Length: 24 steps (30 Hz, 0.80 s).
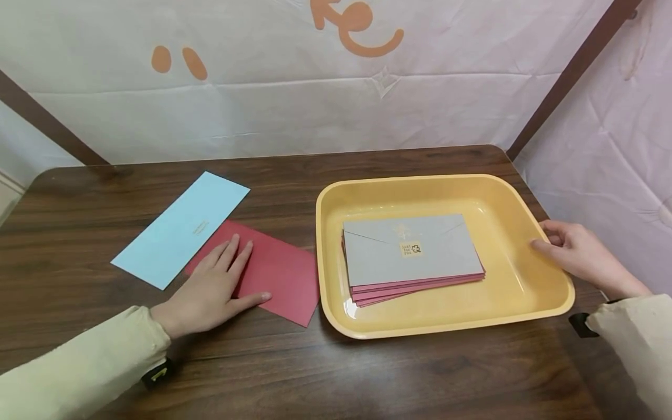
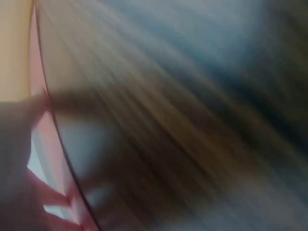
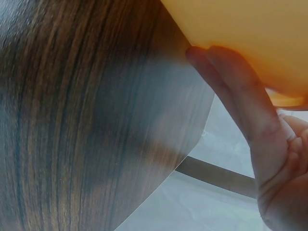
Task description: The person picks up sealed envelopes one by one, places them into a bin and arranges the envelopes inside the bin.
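A red envelope (image 1: 283, 274) lies flat on the table, its right end against or just under the tray's left side. My left hand (image 1: 210, 289) rests on it with fingers spread and fairly straight. The yellow tray (image 1: 514, 312) stands to the right. At its right side my right hand (image 1: 583, 256) grips the rim, thumb over the top; the right wrist view shows fingers (image 3: 240, 86) against the tray's outer wall. Inside the tray, toward its left, lies a stack of envelopes, a grey envelope (image 1: 378, 265) with a gold label on top and red edges below.
A light blue envelope (image 1: 181, 227) lies slantwise at the left, beside the red one. The dark wood table (image 1: 294, 379) ends at a pale fabric wall (image 1: 273, 116) behind, and brown frame posts (image 1: 572, 76) rise at both sides.
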Each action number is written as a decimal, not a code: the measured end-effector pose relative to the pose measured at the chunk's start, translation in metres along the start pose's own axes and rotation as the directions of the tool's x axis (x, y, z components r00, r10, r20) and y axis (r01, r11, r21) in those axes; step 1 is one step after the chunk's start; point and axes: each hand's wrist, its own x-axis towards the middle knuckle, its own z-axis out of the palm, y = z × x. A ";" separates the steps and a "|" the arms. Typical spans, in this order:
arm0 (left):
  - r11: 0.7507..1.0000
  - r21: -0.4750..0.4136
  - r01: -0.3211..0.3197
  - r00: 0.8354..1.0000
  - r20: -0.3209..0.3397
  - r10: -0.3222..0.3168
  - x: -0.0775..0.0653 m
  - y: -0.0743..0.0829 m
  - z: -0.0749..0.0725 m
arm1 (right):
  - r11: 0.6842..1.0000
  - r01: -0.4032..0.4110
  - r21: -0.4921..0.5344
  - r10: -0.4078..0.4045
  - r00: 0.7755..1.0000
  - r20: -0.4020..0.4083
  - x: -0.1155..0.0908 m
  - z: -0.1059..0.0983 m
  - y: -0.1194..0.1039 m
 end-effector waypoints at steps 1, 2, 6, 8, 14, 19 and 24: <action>1.000 0.018 0.014 1.000 -0.007 -0.014 0.000 0.003 0.000 | 1.000 -0.002 -0.004 0.002 1.000 -0.001 0.000 0.000 0.000; 0.999 0.036 0.026 1.000 -0.016 -0.026 0.000 0.006 0.001 | 1.000 -0.004 -0.006 0.004 1.000 -0.001 0.000 0.000 0.000; 0.993 0.096 0.073 0.996 -0.051 -0.068 0.001 0.016 0.003 | 1.000 -0.010 -0.014 0.010 1.000 -0.006 0.001 -0.001 -0.001; 0.989 0.117 0.094 0.994 -0.074 -0.086 0.002 0.021 0.003 | 1.000 -0.016 -0.010 0.016 1.000 -0.005 0.001 -0.002 -0.002; 0.973 0.176 0.150 0.986 -0.106 -0.132 0.005 0.034 0.002 | 0.999 -0.032 -0.024 0.032 0.999 -0.004 0.001 -0.003 -0.002; 0.975 0.152 0.162 0.984 -0.095 -0.148 0.007 0.034 -0.005 | 0.999 -0.025 -0.038 0.025 1.000 -0.003 0.001 -0.002 -0.003; 0.995 0.052 0.089 0.995 -0.057 -0.086 0.010 0.011 -0.026 | 0.999 -0.023 -0.033 0.023 1.000 0.000 0.000 -0.001 -0.002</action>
